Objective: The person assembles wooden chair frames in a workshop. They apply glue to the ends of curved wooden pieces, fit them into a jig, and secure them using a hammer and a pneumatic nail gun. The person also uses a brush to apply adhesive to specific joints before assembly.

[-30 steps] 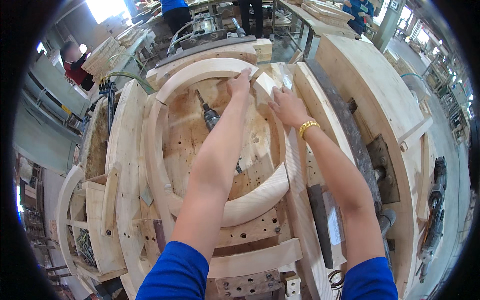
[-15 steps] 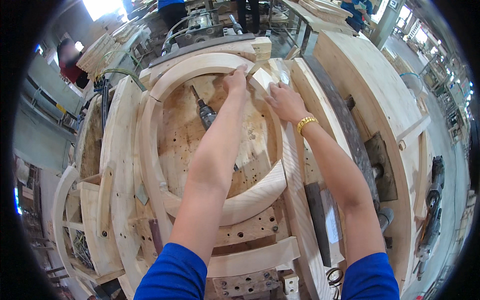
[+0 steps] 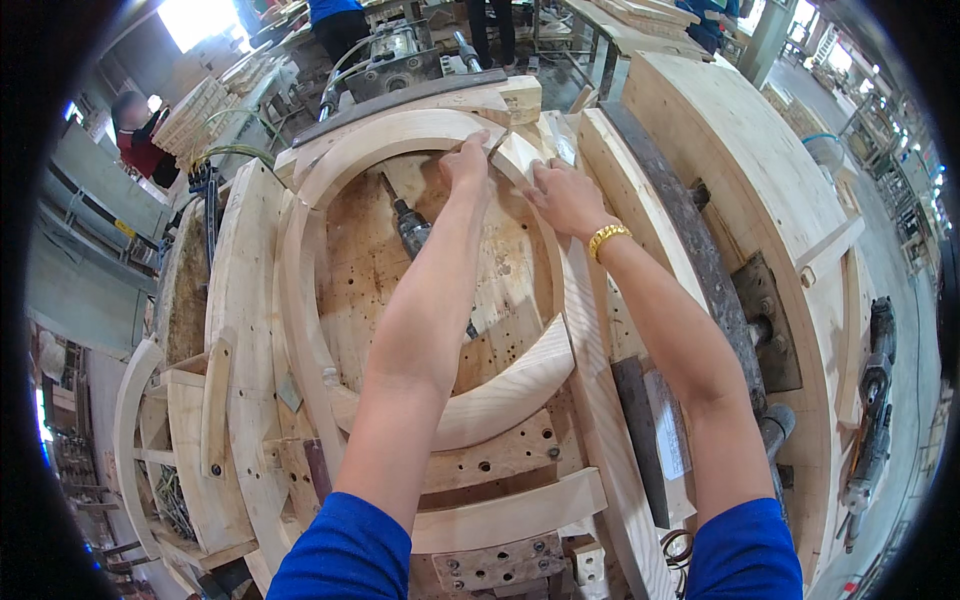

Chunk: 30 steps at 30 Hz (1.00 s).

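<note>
Several curved wooden pieces form a rounded frame on a holed wooden board [image 3: 500, 260]. My left hand [image 3: 465, 165] is closed round the right end of the top curved piece [image 3: 400, 132], thumb side up. My right hand [image 3: 568, 198], with a gold-coloured bracelet at the wrist, grips the upper end of the right curved piece [image 3: 514, 155]. These two ends nearly meet between my hands, with a thin gap showing. A drill [image 3: 411, 226] with a long bit lies inside the frame, partly hidden under my left forearm. The lower curved piece [image 3: 500, 400] ends in a pointed tip.
A dark metal bar [image 3: 680, 210] and a thick wooden beam [image 3: 720, 130] run along the right. Another power tool [image 3: 872, 400] hangs at the far right. Clamp hardware [image 3: 400, 60] stands beyond the frame. A compartmented wooden holder [image 3: 165, 455] is at left. Other people stand in the background.
My right hand has shifted slightly left with the right curved piece, bringing its end closer to the top piece. My left hand stays at the top piece's end.
</note>
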Each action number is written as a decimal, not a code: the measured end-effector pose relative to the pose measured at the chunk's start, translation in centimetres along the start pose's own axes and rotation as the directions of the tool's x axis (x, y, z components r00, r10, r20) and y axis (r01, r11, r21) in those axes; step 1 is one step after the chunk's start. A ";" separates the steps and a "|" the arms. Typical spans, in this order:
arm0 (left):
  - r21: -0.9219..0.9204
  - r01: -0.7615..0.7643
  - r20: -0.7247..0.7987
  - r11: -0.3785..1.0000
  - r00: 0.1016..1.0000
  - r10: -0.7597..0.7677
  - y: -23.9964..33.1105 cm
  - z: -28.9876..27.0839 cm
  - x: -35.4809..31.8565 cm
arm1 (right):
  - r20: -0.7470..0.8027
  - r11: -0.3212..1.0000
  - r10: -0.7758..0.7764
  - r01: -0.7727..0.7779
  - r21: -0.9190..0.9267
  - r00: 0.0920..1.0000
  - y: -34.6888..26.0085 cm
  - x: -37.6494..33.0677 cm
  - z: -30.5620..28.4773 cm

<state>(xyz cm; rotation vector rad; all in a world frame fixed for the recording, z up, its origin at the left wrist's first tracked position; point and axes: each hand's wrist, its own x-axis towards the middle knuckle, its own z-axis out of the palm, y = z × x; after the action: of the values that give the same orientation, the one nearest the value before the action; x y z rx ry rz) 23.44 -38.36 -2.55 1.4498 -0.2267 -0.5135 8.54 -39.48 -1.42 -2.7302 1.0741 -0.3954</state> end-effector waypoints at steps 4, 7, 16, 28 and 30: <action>0.071 0.046 0.134 0.996 0.989 -0.055 1.2 -3.1 0.3 | 0.049 0.996 -0.017 0.013 0.093 0.999 -2.0 0.1 -0.2; 0.251 0.106 0.240 0.962 0.956 -0.168 3.9 -8.9 -0.2 | 0.043 0.983 -0.074 0.065 0.174 0.996 -4.4 0.0 -0.4; 0.592 -0.770 0.785 0.238 0.617 0.045 0.9 -23.4 -20.8 | -0.010 0.977 -0.147 0.147 0.153 0.989 -3.3 -10.5 -7.7; 0.814 -0.574 0.580 0.084 0.807 -0.108 2.7 -24.3 -22.7 | 0.591 0.831 0.200 -0.455 0.320 0.782 -9.6 -60.4 -18.1; 0.819 -0.571 0.572 0.052 0.820 -0.011 3.4 -24.8 -21.4 | 0.550 0.789 0.253 -0.499 0.359 0.796 -9.9 -58.6 -16.4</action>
<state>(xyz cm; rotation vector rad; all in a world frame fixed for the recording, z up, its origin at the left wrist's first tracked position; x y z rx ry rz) 16.64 -6.34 1.09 2.5294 -1.5294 -0.2767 -31.44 6.79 6.27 -1.9338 1.1572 0.0762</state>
